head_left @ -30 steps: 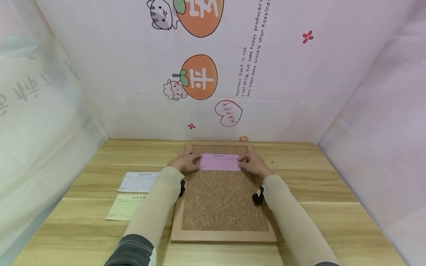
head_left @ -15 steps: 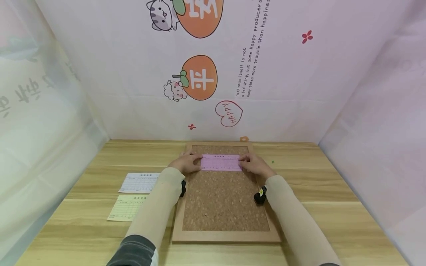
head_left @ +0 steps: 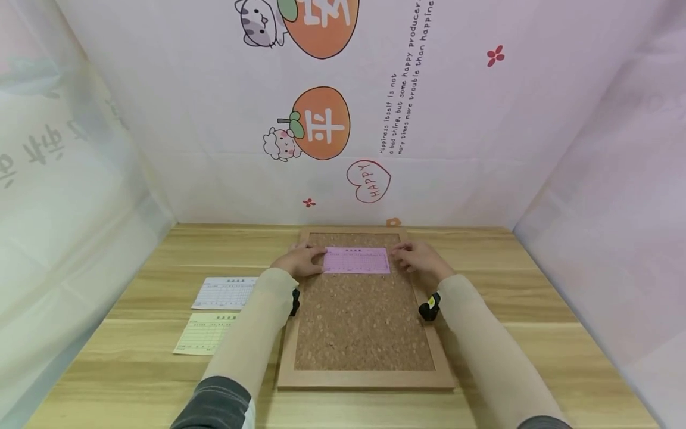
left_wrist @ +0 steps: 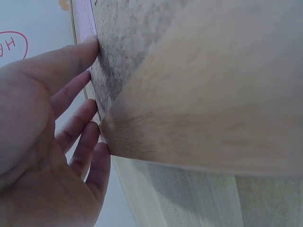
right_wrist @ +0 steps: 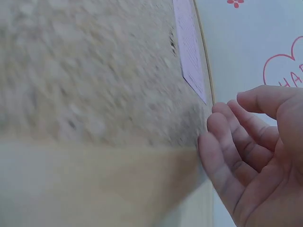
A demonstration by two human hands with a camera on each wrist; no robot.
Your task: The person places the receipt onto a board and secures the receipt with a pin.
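A pink printed slip (head_left: pixel 356 260) lies flat across the upper part of a wood-framed corkboard (head_left: pixel 364 325). My left hand (head_left: pixel 300 262) rests at its left end. In the left wrist view the thumb (left_wrist: pixel 87 52) touches the slip's edge, and the other fingertips rest along the board's side. Just past the slip's right end is my right hand (head_left: pixel 422 261), apart from the paper. Seen from the right wrist, its loosely bent fingers (right_wrist: pixel 213 156) hold nothing and hover by the board's frame, with a gap to the pink corner.
Left of the board, a white slip (head_left: pixel 222 293) and a yellow slip (head_left: pixel 203 333) lie on the wooden table (head_left: pixel 134 363), partly covered by the left sleeve. A small green object (head_left: pixel 439 260) lies right of the board. A printed cloth (head_left: pixel 439 179) stands behind.
My right hand has let go of the pink slip's right end and shifted to the right. The left hand and the slip stay where they were.
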